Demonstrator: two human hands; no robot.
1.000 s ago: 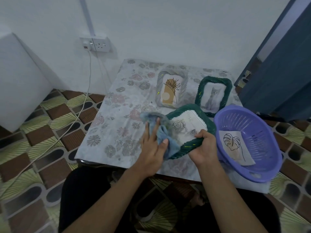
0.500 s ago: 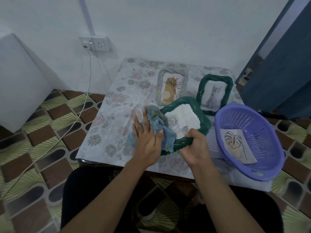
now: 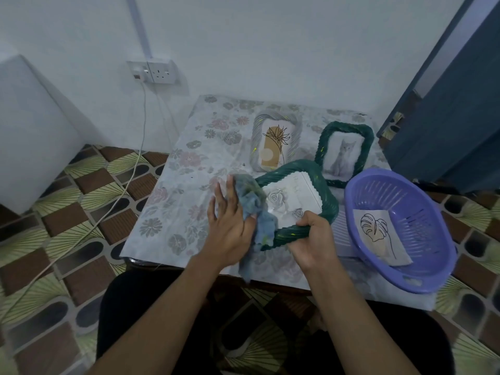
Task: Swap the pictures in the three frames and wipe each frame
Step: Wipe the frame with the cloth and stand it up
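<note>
A dark green woven frame (image 3: 326, 197) with a grey rose picture is tilted up over the table's front. My right hand (image 3: 311, 239) grips its near rim. My left hand (image 3: 230, 220) presses a blue-grey cloth (image 3: 257, 212) against the frame's left side, thumb pinching the cloth. Behind it lie a grey frame (image 3: 295, 123) with a brown plant drawing and a second green frame (image 3: 365, 136) with a cat picture. A loose leaf drawing (image 3: 378, 236) lies in the purple basket (image 3: 422, 277).
The low table (image 3: 173, 201) has a floral cover and stands against a white wall. The purple basket overhangs its front right corner. A wall socket (image 3: 157, 71) with a cable running down sits at the back left. A blue door (image 3: 454, 125) stands at the right.
My left hand with the cloth has slid left and up along the green frame's left side. The frame has shifted slightly left with my right hand.
</note>
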